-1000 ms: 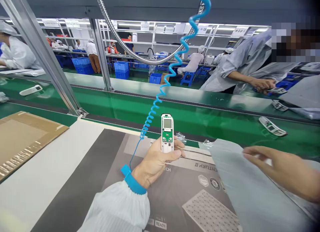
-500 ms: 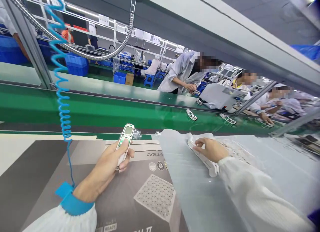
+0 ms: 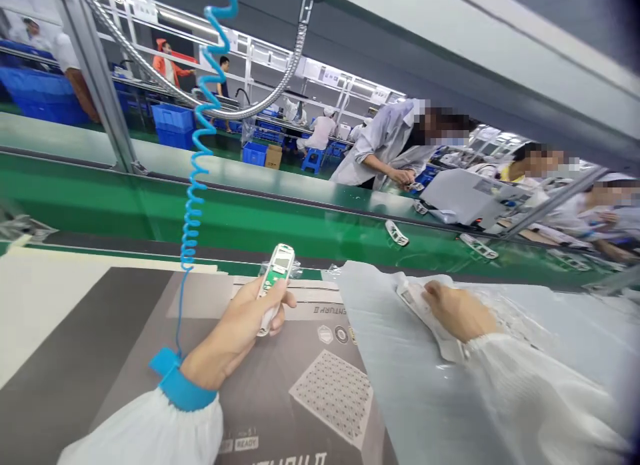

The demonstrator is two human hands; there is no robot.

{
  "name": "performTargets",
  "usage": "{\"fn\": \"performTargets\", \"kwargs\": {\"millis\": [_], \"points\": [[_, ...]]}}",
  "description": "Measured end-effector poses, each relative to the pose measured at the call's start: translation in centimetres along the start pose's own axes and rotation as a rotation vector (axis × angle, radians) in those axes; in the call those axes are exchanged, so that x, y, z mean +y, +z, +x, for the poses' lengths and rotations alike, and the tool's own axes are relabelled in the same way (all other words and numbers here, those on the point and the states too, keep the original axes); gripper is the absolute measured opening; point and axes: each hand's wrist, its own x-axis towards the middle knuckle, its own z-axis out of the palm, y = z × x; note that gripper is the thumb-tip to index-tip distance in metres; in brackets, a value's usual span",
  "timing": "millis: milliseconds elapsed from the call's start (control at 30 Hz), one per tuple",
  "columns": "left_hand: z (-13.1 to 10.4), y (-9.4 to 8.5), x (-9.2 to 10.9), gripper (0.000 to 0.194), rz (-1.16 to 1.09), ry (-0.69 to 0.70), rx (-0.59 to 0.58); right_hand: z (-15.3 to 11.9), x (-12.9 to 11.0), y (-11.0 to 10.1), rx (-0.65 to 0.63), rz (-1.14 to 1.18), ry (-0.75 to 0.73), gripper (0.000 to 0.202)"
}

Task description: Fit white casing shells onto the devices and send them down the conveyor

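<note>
My left hand is closed around a white handset housing, thumb on its front. A small grey screen and a green circuit board show in the open housing, which tilts up above the printed cardboard. On the grey plastic sheet to the right lies a long, curved white plastic cover. My right hand has its fingers bent and closed at that cover's upper right side. Motion blurs those fingertips. A blue wrist strap circles my left wrist.
A blue coiled cord hangs down to the wrist strap. Beyond the bench runs a green conveyor belt carrying several white housings. Co-workers stand and sit across it. A metal beam crosses overhead.
The view has shifted, so most things sit further right in it. My left hand still holds the handset housing. My right fingers have curled more at the white cover.
</note>
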Motion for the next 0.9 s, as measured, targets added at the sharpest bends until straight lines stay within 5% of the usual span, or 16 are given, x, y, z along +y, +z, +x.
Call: {"fn": "performTargets", "kwargs": {"millis": [133, 300, 400, 500, 667, 767, 900], "points": [[0.1, 0.0, -0.1, 0.038, -0.038, 0.043, -0.052, -0.8, -4.2, -1.6, 0.013, 0.269, -0.25, 0.034], [0.1, -0.5, -0.5, 0.039, -0.005, 0.067, -0.11, -5.4, -15.7, -3.0, -0.325, 0.641, -0.757, 0.032], [0.4, -1.0, -0.9, 0.038, -0.021, 0.076, -0.134, -7.9, -20.2, -2.8, -0.357, 0.601, -0.902, 0.036], [0.7, -1.4, -1.2, 0.035, -0.053, 0.083, -0.136, -8.8, -19.5, -2.1, -0.269, 0.571, -0.874, 0.033], [0.7, -1.2, -1.0, 0.034, -0.082, 0.068, -0.129, -8.5, -12.3, 0.0, -0.221, 0.567, -0.762, 0.068], [0.6, -0.9, -0.8, 0.039, -0.071, 0.043, -0.1, -8.6, -10.2, 1.6, -0.266, 0.606, -0.658, 0.059], [0.5, -0.7, -0.8, 0.056, -0.059, 0.037, -0.081, -9.1, -10.7, 2.5, -0.297, 0.69, -0.567, 0.042]]}}
